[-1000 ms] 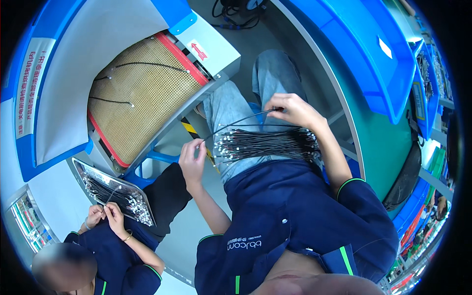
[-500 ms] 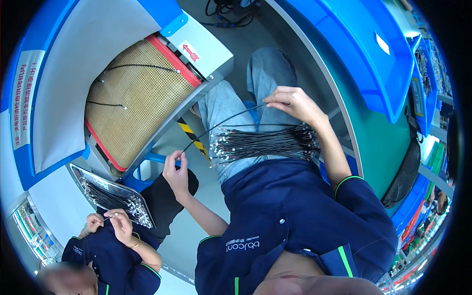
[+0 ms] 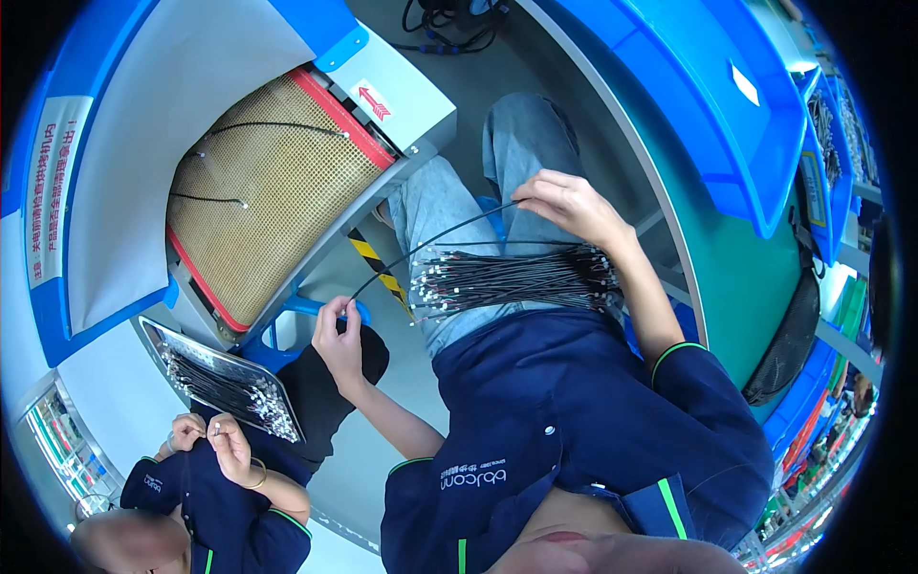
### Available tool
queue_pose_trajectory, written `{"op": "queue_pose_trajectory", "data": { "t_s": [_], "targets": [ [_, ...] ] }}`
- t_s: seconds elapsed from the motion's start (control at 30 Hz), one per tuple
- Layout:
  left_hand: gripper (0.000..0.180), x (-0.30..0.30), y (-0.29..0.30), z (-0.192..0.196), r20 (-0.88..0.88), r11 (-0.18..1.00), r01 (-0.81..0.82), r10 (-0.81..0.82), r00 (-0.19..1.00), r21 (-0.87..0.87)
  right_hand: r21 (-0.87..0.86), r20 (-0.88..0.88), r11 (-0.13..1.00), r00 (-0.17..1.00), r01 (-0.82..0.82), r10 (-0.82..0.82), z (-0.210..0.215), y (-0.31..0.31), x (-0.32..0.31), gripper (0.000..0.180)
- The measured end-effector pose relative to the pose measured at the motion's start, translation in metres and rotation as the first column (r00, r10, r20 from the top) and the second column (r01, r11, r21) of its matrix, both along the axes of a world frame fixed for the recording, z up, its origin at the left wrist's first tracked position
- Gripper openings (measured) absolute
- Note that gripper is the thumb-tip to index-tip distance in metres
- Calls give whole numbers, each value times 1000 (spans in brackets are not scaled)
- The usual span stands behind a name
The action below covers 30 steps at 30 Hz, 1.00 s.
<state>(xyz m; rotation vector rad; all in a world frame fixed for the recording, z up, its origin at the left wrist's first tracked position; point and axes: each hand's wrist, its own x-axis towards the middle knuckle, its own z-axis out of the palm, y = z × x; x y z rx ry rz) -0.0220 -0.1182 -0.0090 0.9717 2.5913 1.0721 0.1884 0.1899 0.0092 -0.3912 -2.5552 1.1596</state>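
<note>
A thin black cable (image 3: 430, 240) stretches slantwise between my two hands, above my lap. My left hand (image 3: 338, 340) is closed in a pinch on its lower left end. The other end sits in the pinched fingers of my right hand (image 3: 566, 203), which hide its tip. Across my thighs lies a thick bundle of black cables (image 3: 516, 280) with small white and metallic connectors at both ends. My right forearm passes over the bundle's right side.
To the left, a mesh conveyor belt (image 3: 277, 191) with red edges carries loose black cables under a grey cover. A co-worker (image 3: 229, 478) handles a small piece beside a tray of cables (image 3: 234, 383). Blue bins (image 3: 708, 105) stand along the green tabletop (image 3: 736, 316) at right.
My left hand has shifted very slightly left with the cable end. My right hand is nearly still. The co-worker's hands have moved a little.
</note>
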Motion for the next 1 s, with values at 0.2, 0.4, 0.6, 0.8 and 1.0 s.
{"op": "queue_pose_trajectory", "data": {
  "t_s": [0.2, 0.4, 0.6, 0.8, 1.0],
  "targets": [
    [8, -1, -4, 1, -15, 1000, 11, -10, 1000, 8, 49, -66, 998, 996, -50, 53, -1, 2, 4, 12],
    [11, 2, -9, 1, -9, 999, 19, -19, 1000, 43, 42, -93, 999, 996, -12, 16, 1, -3, 3, 11],
    [11, 3, -11, 3, -18, 999, 28, -27, 999, 41, 61, -63, 997, 997, -38, 42, 0, -4, 6, 12],
    [12, 4, -11, 3, -20, 998, 31, -30, 999, 46, 27, -85, 998, 995, -52, 54, -2, -3, 9, 13],
    [11, 4, -13, 5, -42, 999, 29, -27, 999, 31, 27, -101, 994, 989, -105, 107, -3, -2, 9, 13]
  ]
}}
